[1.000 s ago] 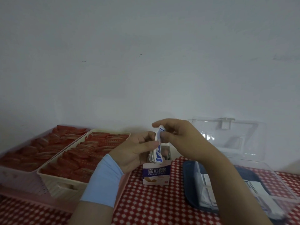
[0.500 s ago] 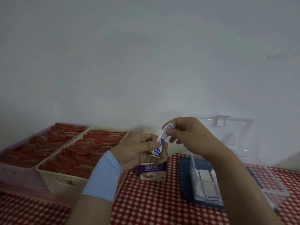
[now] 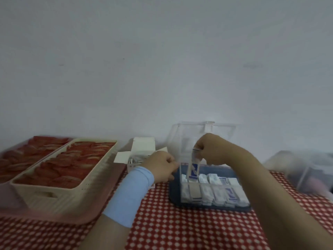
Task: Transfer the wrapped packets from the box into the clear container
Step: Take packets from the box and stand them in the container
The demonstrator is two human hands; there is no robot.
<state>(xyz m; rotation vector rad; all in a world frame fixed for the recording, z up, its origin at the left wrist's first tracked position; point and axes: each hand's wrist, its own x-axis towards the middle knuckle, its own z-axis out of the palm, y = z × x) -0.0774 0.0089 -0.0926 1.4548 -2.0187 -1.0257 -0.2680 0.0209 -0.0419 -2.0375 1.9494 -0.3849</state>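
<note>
My right hand pinches the top of a stack of white-and-blue wrapped packets, which hangs upright into the left end of the clear container. Several wrapped packets lie in rows inside it, and its clear lid stands open against the wall. My left hand, with a light blue wristband, is curled in front of the small white box, whose flaps are open. Whether my left hand holds the box is hidden from view.
The container sits on a dark blue tray on a red-and-white checked cloth. Two cream baskets of red wrapped items fill a pink tray at left. A blurred clear bin stands at right.
My right hand carried the packets from above the box rightward and down into the container. My left hand let go of the packets and dropped beside the box. The view shifted.
</note>
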